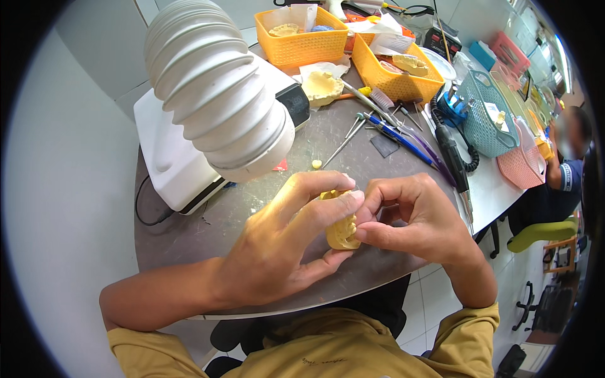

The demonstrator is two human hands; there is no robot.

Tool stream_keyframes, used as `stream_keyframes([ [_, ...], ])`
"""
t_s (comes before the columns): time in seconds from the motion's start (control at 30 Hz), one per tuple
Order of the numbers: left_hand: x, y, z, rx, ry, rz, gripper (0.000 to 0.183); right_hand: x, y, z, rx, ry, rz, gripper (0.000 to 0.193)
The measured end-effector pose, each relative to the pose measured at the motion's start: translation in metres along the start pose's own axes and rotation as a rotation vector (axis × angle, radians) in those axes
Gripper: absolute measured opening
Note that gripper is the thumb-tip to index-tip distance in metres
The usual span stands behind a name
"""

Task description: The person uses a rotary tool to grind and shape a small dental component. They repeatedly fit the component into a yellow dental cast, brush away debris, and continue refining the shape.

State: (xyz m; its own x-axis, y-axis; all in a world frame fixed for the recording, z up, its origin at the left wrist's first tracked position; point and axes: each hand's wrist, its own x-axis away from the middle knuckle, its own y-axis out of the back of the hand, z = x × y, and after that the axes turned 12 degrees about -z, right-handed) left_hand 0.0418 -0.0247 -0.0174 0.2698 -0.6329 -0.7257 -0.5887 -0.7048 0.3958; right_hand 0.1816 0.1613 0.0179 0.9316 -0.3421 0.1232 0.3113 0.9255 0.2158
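Between my hands, above the near part of the grey table, is a yellow plaster dental model (341, 234). My left hand (277, 236) is wrapped round it, with the fingers over its top and side and the thumb or a finger under its lower edge. From the right, my right hand (413, 217) has thumb and forefinger pinched against the model's side. Whether a small piece sits in that pinch is hidden by the fingers. A small cream-coloured piece (316, 164) lies on the table just beyond my hands, near the tip of a thin metal tool (343, 145).
A white ribbed hose (220, 94) hangs over a white machine (170, 151) at left. Yellow baskets (302, 47) with plaster models stand at the back. Pens (403, 142), a corded handpiece (450, 148) and a teal basket (485, 113) lie right. Another person (567, 145) sits far right.
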Motion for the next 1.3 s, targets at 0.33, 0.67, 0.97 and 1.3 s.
stream_keyframes([
  [0.33, -0.0002, 0.0016, 0.0008, -0.013, -0.008, -0.014, 0.075, -0.0053, 0.0015, 0.0066, -0.038, -0.046, 0.069, 0.017],
  [0.67, -0.0005, 0.0029, 0.0025, -0.014, 0.004, -0.017, 0.076, -0.0097, 0.0021, 0.0093, 0.06, -0.028, 0.059, 0.018],
  [0.97, -0.0054, 0.0067, 0.0036, -0.005, 0.05, 0.008, 0.078, -0.0075, 0.0033, 0.0043, 0.1, 0.071, -0.007, 0.016],
  [1.3, -0.0066, 0.0065, 0.0052, 0.004, 0.049, 0.009, 0.079, -0.0074, 0.0007, 0.0033, -0.03, -0.001, 0.012, 0.013],
])
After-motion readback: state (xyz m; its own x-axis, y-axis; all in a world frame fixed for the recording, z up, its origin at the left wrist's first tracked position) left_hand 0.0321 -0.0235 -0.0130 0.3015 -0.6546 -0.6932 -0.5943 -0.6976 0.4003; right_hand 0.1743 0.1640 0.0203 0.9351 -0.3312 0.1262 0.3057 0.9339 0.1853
